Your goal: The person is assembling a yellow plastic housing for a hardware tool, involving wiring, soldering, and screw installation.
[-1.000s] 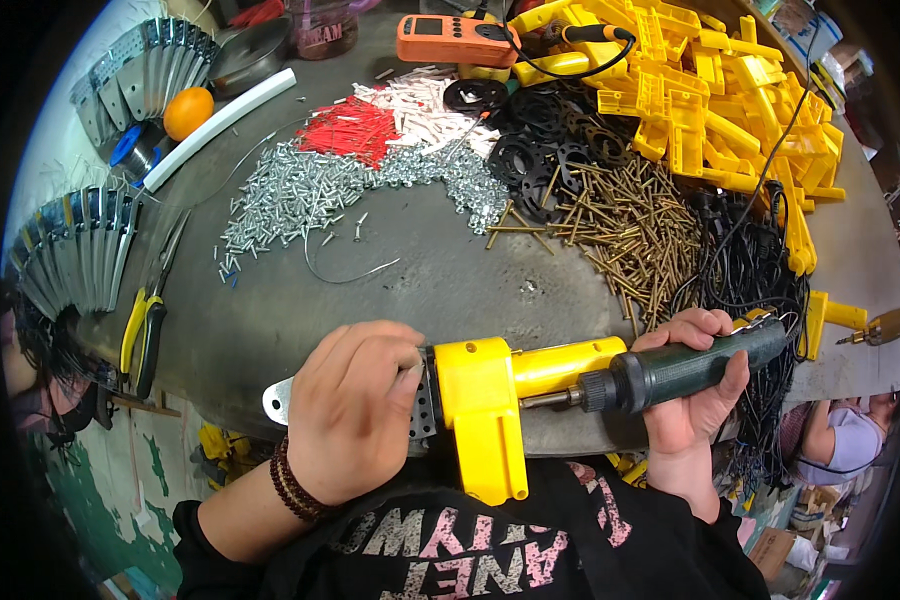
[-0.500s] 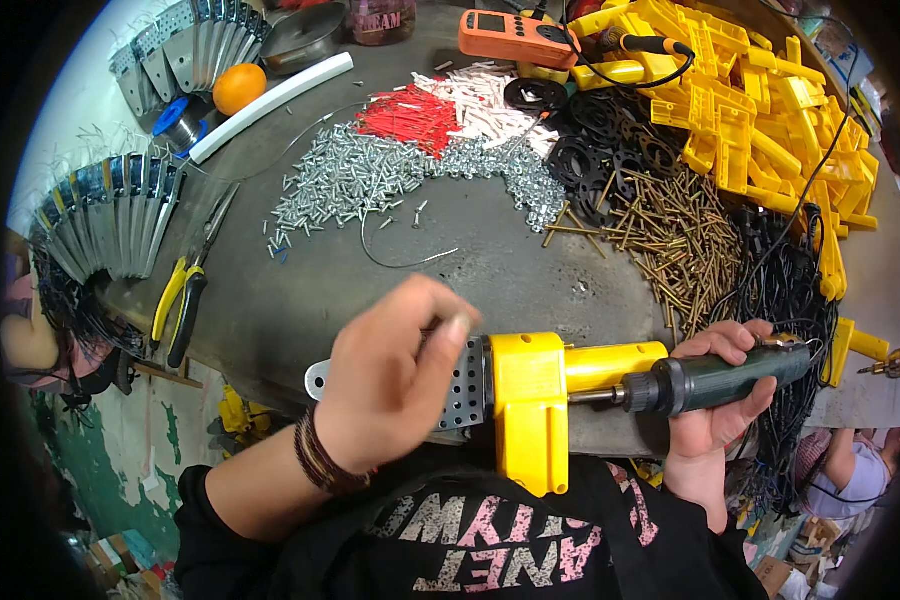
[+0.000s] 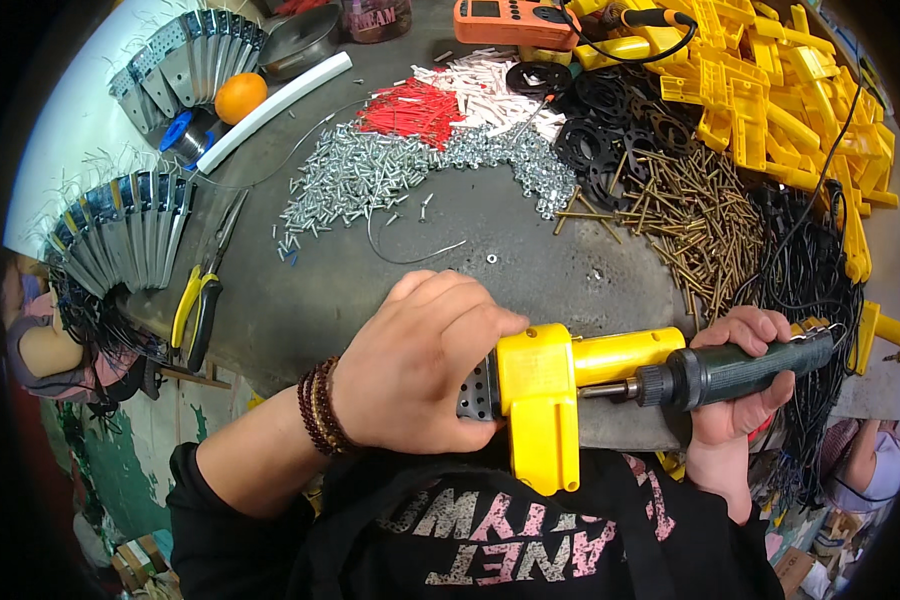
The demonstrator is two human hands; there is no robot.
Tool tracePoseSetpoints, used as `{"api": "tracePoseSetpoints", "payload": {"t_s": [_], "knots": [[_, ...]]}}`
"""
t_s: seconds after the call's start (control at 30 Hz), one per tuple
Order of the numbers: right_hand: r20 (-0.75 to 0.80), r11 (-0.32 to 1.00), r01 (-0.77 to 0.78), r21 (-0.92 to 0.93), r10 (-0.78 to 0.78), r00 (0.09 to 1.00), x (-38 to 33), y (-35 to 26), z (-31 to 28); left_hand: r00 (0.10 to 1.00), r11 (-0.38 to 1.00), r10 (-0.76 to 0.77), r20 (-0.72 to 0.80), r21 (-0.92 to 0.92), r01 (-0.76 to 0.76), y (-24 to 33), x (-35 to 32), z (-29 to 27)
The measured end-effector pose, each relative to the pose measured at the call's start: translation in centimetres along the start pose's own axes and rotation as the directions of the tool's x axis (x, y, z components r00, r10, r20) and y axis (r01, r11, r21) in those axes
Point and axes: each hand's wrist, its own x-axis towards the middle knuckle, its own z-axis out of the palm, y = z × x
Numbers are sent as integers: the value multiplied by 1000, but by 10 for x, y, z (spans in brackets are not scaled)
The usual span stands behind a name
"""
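Both hands are closed around one assembly held level at the near edge of the bench [image 3: 530, 270]. The left hand [image 3: 420, 370] clamps over a perforated grey metal piece [image 3: 478, 390] and the left face of a yellow plastic housing [image 3: 540, 400], whose leg hangs down toward the person's dark shirt. The right hand [image 3: 740, 380] grips the dark green handle of a powered screwdriver [image 3: 750, 365], its tip meeting the housing from the right. The long axis runs left to right, so the housing lies between the hands, touching the left one and a little apart from the right. Beyond, on the bench, lie brass screws [image 3: 700, 220], silver screws [image 3: 370, 180], black washers [image 3: 590, 130], more yellow parts [image 3: 770, 100], and yellow-handled pliers [image 3: 195, 310] at the left.
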Motion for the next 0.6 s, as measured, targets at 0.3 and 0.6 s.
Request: {"api": "tracePoseSetpoints", "payload": {"t_s": [0.3,0.6], "knots": [[95,1000,-15,13,14,995,5,3,0,998,983,-19,59,-182,30,-7,7,0],[83,1000,-26,11,25,996,3,3,2,997,974,3,76,-226,15,-13,9,2]]}}
